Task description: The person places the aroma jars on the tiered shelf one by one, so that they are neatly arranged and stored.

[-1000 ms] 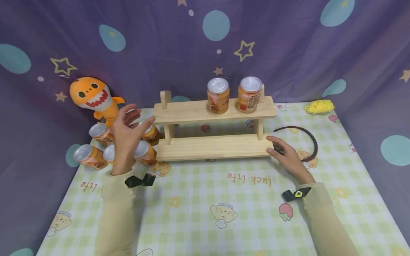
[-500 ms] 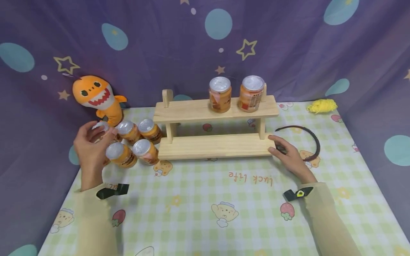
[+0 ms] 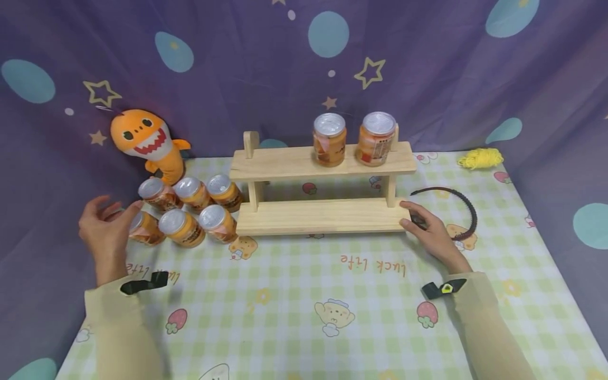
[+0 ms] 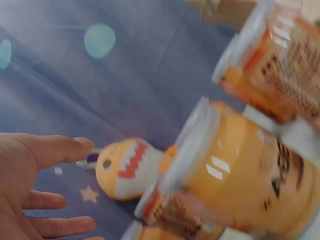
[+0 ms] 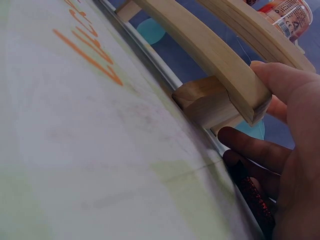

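Note:
Several orange cans with silver lids stand in two rows left of the two-tier wooden shelf [image 3: 323, 216]. My left hand [image 3: 108, 229] is at the left side of the front row, fingers spread, thumb tip close to the leftmost can [image 3: 148, 230]. In the left wrist view the left hand [image 4: 35, 175] holds nothing, and a large can [image 4: 250, 170] stands nearer the camera. My right hand [image 3: 434, 232] holds the right end of the lower board, also seen in the right wrist view, where fingers [image 5: 285, 80] lie on the board end [image 5: 250, 95]. On the top board stand two cans [image 3: 330, 140].
An orange shark plush [image 3: 147, 140] leans at the back left, behind the cans. Right of the shelf lie a dark headband [image 3: 467, 208] and a yellow yarn bundle [image 3: 481, 158]. A dark strip with red glitter [image 5: 255, 200] lies under my right fingers. Purple curtains stand behind.
My left hand has moved left, from beside the shelf across the cans to their outer left side. The right hand keeps its place on the shelf.

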The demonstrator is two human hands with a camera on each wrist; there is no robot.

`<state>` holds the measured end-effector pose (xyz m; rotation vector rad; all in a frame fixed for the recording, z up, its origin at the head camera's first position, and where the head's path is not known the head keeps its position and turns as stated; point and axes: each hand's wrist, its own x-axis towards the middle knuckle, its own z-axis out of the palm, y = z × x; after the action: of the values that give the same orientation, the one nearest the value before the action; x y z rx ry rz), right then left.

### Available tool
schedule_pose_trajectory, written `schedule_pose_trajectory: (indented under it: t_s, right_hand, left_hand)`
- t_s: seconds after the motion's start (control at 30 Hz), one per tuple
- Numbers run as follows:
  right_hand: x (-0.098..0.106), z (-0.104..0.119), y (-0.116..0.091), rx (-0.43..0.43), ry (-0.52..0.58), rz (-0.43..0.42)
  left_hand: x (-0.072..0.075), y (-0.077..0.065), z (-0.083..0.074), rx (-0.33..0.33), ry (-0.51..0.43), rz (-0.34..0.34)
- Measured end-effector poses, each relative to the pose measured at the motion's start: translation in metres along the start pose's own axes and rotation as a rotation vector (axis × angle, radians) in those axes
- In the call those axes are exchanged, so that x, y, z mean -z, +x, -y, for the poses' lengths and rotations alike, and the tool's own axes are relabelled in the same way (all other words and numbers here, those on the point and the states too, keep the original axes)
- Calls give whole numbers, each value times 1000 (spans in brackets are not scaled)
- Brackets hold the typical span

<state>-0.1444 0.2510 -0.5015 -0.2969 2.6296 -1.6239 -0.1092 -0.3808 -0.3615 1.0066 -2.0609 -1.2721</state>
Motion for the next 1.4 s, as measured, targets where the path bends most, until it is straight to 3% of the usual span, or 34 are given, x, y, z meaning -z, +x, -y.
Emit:
schedule_pose_trajectory:
  t_s: [0.27,0.5,0.67,0.9,1.0,1.17,1.27,1.4]
  right_hand:
    - [0,1,0,-4,1,-6]
    - [0,1,-1,4,9,-6]
    - [0,1,-1,8,11,-4]
    - [-1,2,-1,-1,19,-5]
    - [-1,2,-1,-1,14,-4]
    - [-1,2,-1,-4,5,-3]
    - [-1,2,-1,-6,5,-1]
    - [-1,2,-1,-6,8,1]
  left_hand:
    - [4,12,27,35,93,-66]
    - [2,17,47,36,157,-7]
    - [-3,17,61,11,156,-4]
    - [-9,16,71,50,23,-21]
    - [-10,17,74,37,-3,-28]
    - [-10,18,75,20,-48,-36]
    - [-10,18,74,34,-122,-45]
    - [-9,19,72,66,-150,-68]
